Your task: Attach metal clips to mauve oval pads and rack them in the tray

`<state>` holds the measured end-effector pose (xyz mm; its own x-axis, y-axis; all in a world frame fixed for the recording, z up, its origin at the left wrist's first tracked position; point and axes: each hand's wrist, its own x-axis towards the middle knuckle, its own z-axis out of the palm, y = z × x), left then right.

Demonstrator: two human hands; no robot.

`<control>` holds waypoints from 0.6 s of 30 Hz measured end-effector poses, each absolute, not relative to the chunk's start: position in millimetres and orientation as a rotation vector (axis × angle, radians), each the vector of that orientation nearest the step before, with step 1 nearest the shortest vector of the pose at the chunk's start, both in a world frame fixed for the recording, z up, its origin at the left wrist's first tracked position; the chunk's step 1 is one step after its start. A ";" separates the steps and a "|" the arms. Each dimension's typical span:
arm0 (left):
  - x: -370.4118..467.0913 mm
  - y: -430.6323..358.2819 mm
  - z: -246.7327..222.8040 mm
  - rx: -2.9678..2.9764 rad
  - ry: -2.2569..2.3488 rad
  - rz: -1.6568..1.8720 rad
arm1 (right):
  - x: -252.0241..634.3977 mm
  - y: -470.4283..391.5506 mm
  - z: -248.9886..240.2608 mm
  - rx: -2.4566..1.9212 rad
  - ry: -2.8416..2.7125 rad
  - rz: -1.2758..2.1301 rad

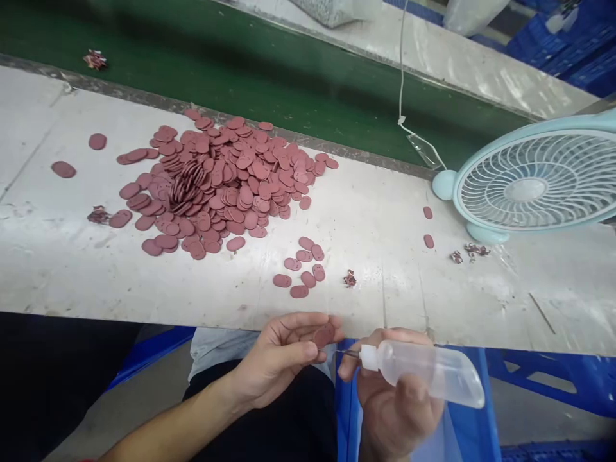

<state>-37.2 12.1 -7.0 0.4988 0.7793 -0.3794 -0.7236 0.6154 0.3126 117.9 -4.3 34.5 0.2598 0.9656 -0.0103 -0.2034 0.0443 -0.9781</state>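
Observation:
Between the thumb and fingers of my left hand [282, 356] is a reddish-brown oval piece [323, 335], held at the front edge of the table. My right hand [397, 398] grips a translucent squeeze bottle [433, 372] with a white collar and a thin dark nozzle. The bottle lies nearly level, and its nozzle points left at the oval piece, close to my left fingertips. Whether the tip touches the piece I cannot tell. Just beyond my hands lies a small group of similar oval pieces [308, 279], some showing small dark marks or holes.
A large heap of reddish oval pieces [231, 173] covers the table's [356, 212] left middle. At the right stands a light blue fan [527, 189] with a white cord. Small crumpled scraps [350, 278] lie about. Behind runs a green belt [308, 77]; a blue crate [481, 417] sits below.

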 end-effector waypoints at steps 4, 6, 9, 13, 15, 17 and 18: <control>-39.3 12.8 -8.8 0.149 0.514 0.915 | 118.8 0.4 33.7 -1.144 -0.777 1.153; -40.9 13.4 -10.4 0.193 0.516 0.915 | 120.6 3.1 36.1 -1.145 -0.739 1.207; -43.1 15.0 -12.7 0.262 0.532 0.936 | 122.2 2.2 36.7 -1.126 -0.696 1.302; -45.8 18.6 -14.2 0.262 0.580 0.977 | 125.3 -6.8 25.8 -1.106 -0.645 1.402; -47.1 20.3 -14.4 0.229 0.619 0.961 | 126.4 -10.9 19.4 -1.091 -0.633 1.442; -48.2 21.4 -14.4 0.211 0.635 0.928 | 126.2 -12.7 15.4 -1.068 -0.643 1.462; -48.6 21.7 -14.3 0.211 0.633 0.912 | 125.5 -12.8 14.5 -1.058 -0.649 1.471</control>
